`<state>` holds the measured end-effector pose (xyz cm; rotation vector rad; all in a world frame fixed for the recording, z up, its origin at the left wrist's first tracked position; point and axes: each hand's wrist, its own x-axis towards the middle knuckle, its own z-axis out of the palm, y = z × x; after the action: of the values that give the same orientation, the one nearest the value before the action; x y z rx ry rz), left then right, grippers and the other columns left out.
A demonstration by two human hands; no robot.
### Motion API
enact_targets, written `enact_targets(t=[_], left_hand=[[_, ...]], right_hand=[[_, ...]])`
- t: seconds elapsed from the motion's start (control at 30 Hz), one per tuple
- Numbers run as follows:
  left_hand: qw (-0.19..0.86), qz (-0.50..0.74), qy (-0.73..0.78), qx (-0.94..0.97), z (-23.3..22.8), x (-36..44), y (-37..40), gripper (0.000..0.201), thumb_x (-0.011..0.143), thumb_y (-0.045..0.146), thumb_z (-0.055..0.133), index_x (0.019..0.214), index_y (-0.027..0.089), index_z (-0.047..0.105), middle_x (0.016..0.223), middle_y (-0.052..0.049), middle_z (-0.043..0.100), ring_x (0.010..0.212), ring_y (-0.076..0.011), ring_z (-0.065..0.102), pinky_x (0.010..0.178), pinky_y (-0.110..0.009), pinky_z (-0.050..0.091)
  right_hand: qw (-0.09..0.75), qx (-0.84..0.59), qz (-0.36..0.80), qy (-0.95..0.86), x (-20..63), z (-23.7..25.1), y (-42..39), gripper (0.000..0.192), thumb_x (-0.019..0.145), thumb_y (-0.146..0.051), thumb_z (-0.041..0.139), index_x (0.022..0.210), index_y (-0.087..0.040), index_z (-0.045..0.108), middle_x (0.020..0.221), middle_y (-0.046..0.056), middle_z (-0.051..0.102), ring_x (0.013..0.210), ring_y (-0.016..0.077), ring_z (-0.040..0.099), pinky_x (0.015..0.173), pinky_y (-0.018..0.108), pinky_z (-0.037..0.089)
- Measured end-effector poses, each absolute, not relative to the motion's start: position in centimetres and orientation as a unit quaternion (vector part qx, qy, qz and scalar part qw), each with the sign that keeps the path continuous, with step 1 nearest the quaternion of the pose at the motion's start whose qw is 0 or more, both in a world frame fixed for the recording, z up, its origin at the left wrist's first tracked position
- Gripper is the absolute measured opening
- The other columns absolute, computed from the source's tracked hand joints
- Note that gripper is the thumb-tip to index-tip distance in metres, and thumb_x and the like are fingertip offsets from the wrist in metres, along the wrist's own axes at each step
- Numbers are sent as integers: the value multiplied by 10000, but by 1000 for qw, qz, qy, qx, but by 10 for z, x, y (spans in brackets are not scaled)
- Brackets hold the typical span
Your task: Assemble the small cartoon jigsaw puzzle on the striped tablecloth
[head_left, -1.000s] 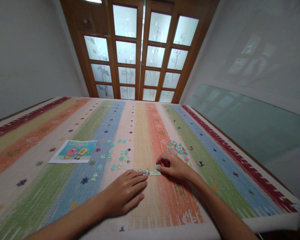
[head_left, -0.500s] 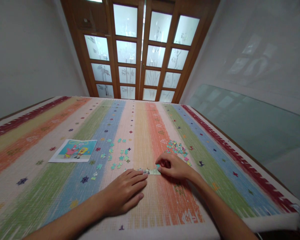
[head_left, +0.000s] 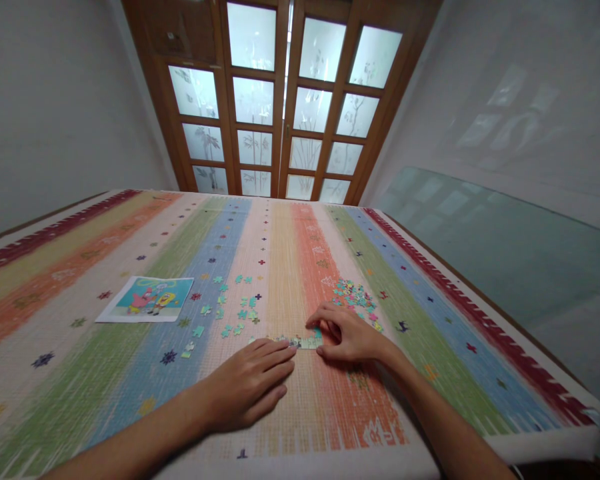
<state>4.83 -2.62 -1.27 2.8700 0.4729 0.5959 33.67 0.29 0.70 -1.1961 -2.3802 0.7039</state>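
Observation:
A short joined strip of jigsaw puzzle pieces (head_left: 307, 343) lies on the striped cloth in front of me. My left hand (head_left: 250, 383) rests flat with fingers stretched out, the fingertips covering the strip's left part. At the strip's right end is my right hand (head_left: 347, 333), its fingers curved and its thumb apart from them. A teal puzzle piece (head_left: 318, 333) shows between those fingers and thumb, at the strip's upper edge. The thumb tip sits by the strip's lower right corner. Whether the teal piece is joined to the strip, I cannot tell.
Loose teal puzzle pieces (head_left: 221, 300) lie scattered left of the strip. A heap of mixed pieces (head_left: 353, 293) lies beyond my right hand. A printed cartoon picture (head_left: 147, 300) rests at the left. The striped cloth (head_left: 280, 253) stretches toward wooden glass-paned doors (head_left: 285, 100).
My right thumb has moved down, away from the teal piece, and the gap between it and the fingers has widened. My left hand has stayed in place.

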Motion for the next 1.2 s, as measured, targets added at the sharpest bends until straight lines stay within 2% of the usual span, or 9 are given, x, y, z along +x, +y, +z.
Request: enact_targets(t=[0.2, 0.37, 0.53, 0.7, 0.83, 1.2], left_hand=[[92, 231, 155, 956, -12, 48, -27, 368, 993, 162, 497, 1355, 144, 558, 1375, -152, 663, 1299, -297, 613, 1085, -500, 535], [79, 272, 175, 943, -12, 46, -22, 378, 986, 128, 496, 1350, 183, 579, 1331, -126, 682, 1257, -281, 620, 1056, -494, 539], [46, 298, 228, 926, -14, 34, -7, 345, 955, 147, 535, 1290, 193, 597, 1296, -112, 689, 1232, -300, 603, 1030, -526, 522], [59, 300, 259, 916, -13, 22, 4, 250, 897, 181, 599, 1138, 230, 642, 1272, -83, 692, 1233, -307, 588, 1039, -543, 499], [66, 285, 261, 920, -12, 22, 6, 142, 945, 179, 566, 1058, 229, 637, 1248, -71, 700, 1224, -288, 588, 1046, -525, 491], [74, 282, 256, 922, -15, 23, 6, 137, 980, 188, 546, 1081, 226, 629, 1238, -71, 697, 1213, -279, 582, 1043, -515, 477]], right_hand=[[193, -432, 250, -845, 336, 8, 2, 355, 677, -118, 693, 1024, -190, 688, 909, 22, 608, 808, 179, 541, 782, 324, 439], [193, -434, 253, -843, 336, 7, 2, 365, 684, -147, 726, 1042, -201, 681, 934, 23, 622, 825, 183, 548, 801, 333, 441], [189, -439, 252, -841, 338, 8, 3, 382, 684, -179, 741, 1058, -201, 670, 964, 34, 626, 838, 191, 559, 778, 335, 441], [178, -449, 232, -844, 338, 7, 3, 370, 671, -158, 725, 1033, -218, 675, 882, 13, 607, 790, 183, 541, 760, 336, 437], [182, -444, 233, -846, 336, 6, 2, 361, 668, -145, 716, 1021, -213, 681, 846, 6, 597, 772, 180, 530, 759, 338, 433], [184, -452, 251, -836, 334, 6, 1, 381, 672, -148, 728, 1045, -205, 679, 850, 3, 597, 753, 169, 514, 761, 334, 430]])
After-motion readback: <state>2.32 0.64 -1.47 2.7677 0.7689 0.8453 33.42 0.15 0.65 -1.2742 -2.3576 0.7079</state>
